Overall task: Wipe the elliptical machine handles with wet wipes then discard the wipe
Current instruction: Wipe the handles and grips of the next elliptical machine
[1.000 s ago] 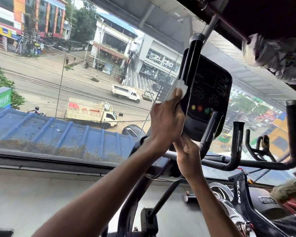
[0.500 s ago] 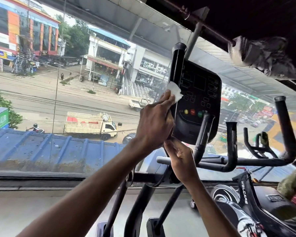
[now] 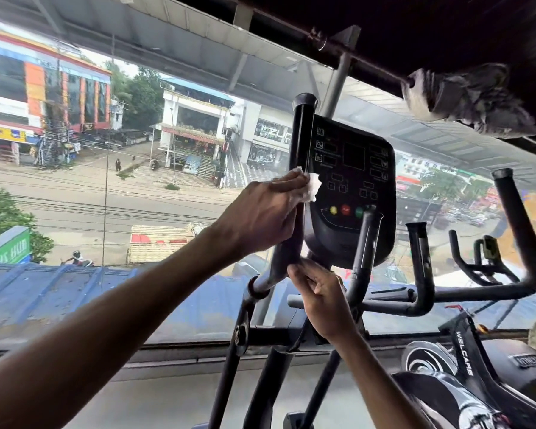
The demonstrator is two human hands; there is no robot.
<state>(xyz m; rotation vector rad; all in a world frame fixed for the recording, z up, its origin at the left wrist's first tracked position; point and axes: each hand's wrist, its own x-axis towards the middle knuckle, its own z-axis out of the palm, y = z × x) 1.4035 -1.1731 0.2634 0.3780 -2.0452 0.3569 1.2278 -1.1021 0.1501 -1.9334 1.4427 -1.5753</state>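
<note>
From the head camera, the left hand (image 3: 260,218) is wrapped round the elliptical's left handle (image 3: 300,134), clamping a wet wipe (image 3: 312,187) against the bar. That handle is a black tube whose long axis stands close to upright, running from its end cap (image 3: 305,102) down to a bend that sweeps toward the lower left. The wipe sits roughly midway along it, so bare tube lies straight above the left hand and a shorter stretch lies below. The wipe is small, white and crumpled, one corner poking out to the right across the left edge of the console (image 3: 353,187). The right hand (image 3: 319,300) is lower, at the bend; its curled fingers seem to pinch the tube there, though the contact is partly hidden. The left hand is the nearer one for the next stroke.
</note>
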